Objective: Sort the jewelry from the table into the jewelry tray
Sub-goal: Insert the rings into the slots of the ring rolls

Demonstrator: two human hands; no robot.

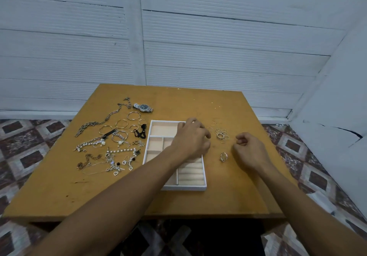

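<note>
1. A white jewelry tray point(202, 187) with pale peach compartments sits near the middle of the brown tabletop point(59, 192); the compartments that show hold nothing.
2. The left hand point(191, 139) reaches across the tray, palm down, covering its right middle part. Its fingers point(205, 133) are curled down over the tray's right edge; whether they pinch anything cannot be told.
3. A cluster of thin rings point(222, 134) lies on the tabletop just right of the tray, close beside the left hand's fingers but apart from them. A few more faint small rings point(211, 126) lie just behind that cluster.
4. The right hand point(251, 149) hovers over the tabletop to the right of the rings, its fingers point(241, 139) curled loosely inward toward the palm; nothing can be made out between them.
5. A single ring with a raised setting point(223, 157) lies just left of the right hand, between it and the tray.
6. Left of the tray lies the rest of the jewelry: a wristwatch point(143, 107), hoop bangles point(121, 123), a long chain point(99, 121), pearl strands point(91, 143) and heart pendants point(116, 173), all tangled near each other.
</note>
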